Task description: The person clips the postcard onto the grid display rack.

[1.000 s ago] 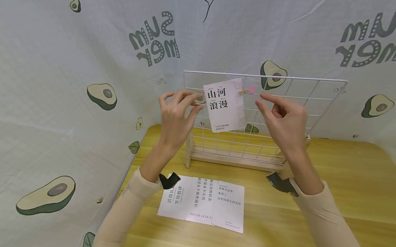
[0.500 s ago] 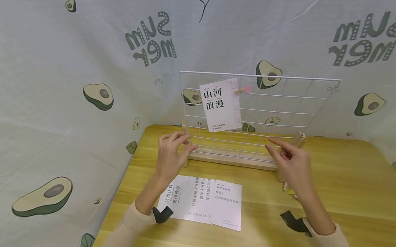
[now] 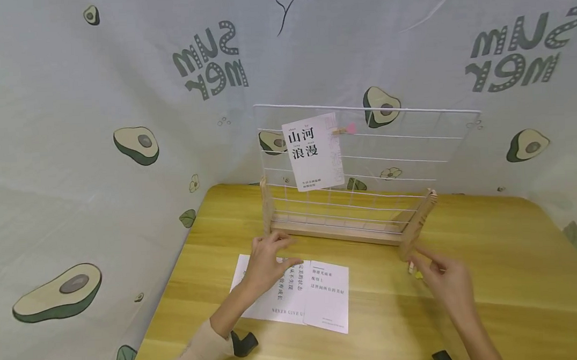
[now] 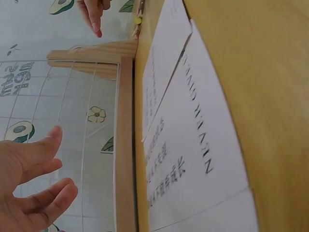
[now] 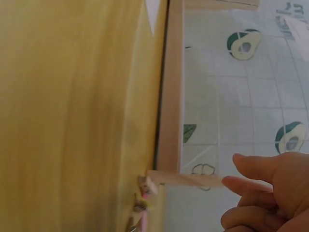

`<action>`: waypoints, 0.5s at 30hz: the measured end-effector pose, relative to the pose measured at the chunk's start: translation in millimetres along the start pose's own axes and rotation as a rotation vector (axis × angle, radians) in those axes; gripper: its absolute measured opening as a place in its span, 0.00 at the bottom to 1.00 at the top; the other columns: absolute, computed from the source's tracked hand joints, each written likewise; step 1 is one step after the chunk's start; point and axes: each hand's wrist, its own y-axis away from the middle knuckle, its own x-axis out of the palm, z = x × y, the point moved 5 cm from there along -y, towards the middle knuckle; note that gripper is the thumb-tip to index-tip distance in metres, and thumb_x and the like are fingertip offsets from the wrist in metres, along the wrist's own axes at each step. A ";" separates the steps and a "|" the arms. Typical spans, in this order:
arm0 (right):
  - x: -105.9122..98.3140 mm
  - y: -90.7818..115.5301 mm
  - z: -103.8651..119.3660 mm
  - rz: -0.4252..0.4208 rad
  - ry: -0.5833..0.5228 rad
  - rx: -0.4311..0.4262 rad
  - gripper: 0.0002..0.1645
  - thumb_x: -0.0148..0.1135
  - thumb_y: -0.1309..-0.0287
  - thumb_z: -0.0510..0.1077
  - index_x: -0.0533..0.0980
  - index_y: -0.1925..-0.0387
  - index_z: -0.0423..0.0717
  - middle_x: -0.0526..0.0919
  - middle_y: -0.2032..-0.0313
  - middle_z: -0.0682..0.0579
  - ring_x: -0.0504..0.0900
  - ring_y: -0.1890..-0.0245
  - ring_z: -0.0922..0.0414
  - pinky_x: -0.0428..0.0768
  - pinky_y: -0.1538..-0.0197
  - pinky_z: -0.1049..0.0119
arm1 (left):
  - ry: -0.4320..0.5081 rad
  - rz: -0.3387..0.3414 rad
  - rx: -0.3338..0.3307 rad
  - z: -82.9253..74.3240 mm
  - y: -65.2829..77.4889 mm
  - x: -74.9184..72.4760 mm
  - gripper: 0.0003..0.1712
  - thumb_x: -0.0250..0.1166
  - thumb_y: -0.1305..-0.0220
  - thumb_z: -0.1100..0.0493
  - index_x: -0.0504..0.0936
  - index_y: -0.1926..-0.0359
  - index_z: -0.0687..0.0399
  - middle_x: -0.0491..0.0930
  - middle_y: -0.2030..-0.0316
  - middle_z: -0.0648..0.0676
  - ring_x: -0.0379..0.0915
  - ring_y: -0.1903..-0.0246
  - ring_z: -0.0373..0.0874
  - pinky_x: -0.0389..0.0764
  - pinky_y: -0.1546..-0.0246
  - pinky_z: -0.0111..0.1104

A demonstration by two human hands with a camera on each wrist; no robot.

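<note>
Card (image 3: 312, 165) clipped to wire rack (image 3: 339, 233), one done; three loose cards (image 3: 291, 295) on surface (image 3: 489, 235), likely left to hang. Left grip (image 3: 265, 261) loosely parted, empty, above them; right grip (image 3: 447, 281) parted, empty, near clips (image 5: 141, 205).

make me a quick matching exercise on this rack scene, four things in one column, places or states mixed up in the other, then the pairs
Things
1. card with four large characters
2. upper clip
3. loose cards
4. small clips

Places or states
A. at a single card's right edge
B. on the table, by the rack's right-hand wooden leg
C. hanging slightly tilted on the wire grid
D. lying flat, printed text showing, in front of the rack

Pairs: 1-C, 2-A, 3-D, 4-B
</note>
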 end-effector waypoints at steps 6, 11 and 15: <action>-1.0 9.6 -30.7 0.009 0.052 0.103 0.25 0.71 0.35 0.52 0.84 0.45 0.38 0.64 0.88 0.59 0.60 0.89 0.66 0.60 0.87 0.70 | -0.022 0.144 0.010 1.5 5.6 28.8 0.30 0.82 0.51 0.55 0.87 0.46 0.58 0.85 0.49 0.56 0.79 0.47 0.55 0.66 0.43 0.53; -3.1 14.6 -46.2 0.030 0.045 0.159 0.28 0.70 0.35 0.55 0.83 0.45 0.37 0.66 0.87 0.59 0.58 0.88 0.65 0.62 0.86 0.69 | -0.081 0.227 -0.001 3.7 4.4 44.6 0.33 0.84 0.55 0.52 0.87 0.45 0.54 0.83 0.47 0.54 0.77 0.44 0.53 0.64 0.43 0.48; -5.1 18.8 -54.2 0.040 0.043 0.186 0.29 0.69 0.34 0.56 0.83 0.44 0.36 0.68 0.87 0.59 0.60 0.88 0.65 0.64 0.84 0.68 | -0.114 0.287 -0.013 4.2 1.3 51.9 0.39 0.85 0.58 0.49 0.86 0.42 0.53 0.82 0.45 0.55 0.76 0.43 0.52 0.63 0.46 0.43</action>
